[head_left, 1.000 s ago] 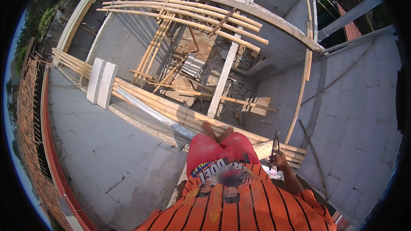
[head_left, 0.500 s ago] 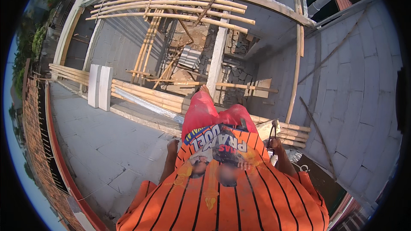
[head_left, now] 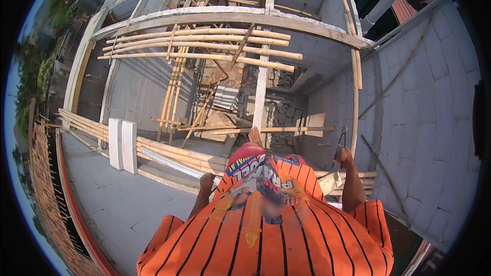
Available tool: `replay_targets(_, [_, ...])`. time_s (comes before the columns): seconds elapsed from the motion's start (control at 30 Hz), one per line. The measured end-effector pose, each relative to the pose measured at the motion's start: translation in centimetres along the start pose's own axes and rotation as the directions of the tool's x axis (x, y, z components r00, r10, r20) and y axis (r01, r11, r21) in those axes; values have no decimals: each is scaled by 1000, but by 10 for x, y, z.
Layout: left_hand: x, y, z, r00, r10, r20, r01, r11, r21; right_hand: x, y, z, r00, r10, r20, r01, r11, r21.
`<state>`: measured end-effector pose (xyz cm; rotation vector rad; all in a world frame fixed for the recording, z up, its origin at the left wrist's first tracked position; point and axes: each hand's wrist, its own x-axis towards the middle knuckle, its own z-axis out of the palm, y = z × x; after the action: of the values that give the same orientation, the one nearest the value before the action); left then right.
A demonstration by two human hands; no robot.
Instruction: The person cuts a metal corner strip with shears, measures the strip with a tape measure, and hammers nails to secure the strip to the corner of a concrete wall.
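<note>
The right hand holds a thin dark metal tool that looks dull, not shiny. The left hand is closed beside a pale wood plank with a rough face. The bamboo poles are yellow, smooth and round. The block wall is grey, matt and a bit rough. The concrete beam looks grainy and chalky. The shirt is soft orange cloth with black stripes. Two white blocks look smooth and flat.

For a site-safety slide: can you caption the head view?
Person in an orange striped shirt above bamboo scaffolding, right hand gripping pliers, left hand closed near bamboo poles.
</note>
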<state>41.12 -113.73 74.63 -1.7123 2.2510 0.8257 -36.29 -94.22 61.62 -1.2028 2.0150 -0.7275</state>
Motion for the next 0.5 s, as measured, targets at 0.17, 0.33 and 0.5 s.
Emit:
replay_targets(0.17, [91, -35, -57, 907, -398, 141, 303, 381, -874, 58, -53, 12, 998, -58, -31, 59, 998, 37])
replay_targets(0.33, [171, -31, -136, 836, -537, 116, 292, 255, -922, 64, -63, 20, 993, 117, 15, -118, 983, 138])
replay_targets(0.5, [256, -26, -142, 824, -546, 154, 325, 232, -917, 66, -42, 4, 968, 220, 120, -223, 975, 18])
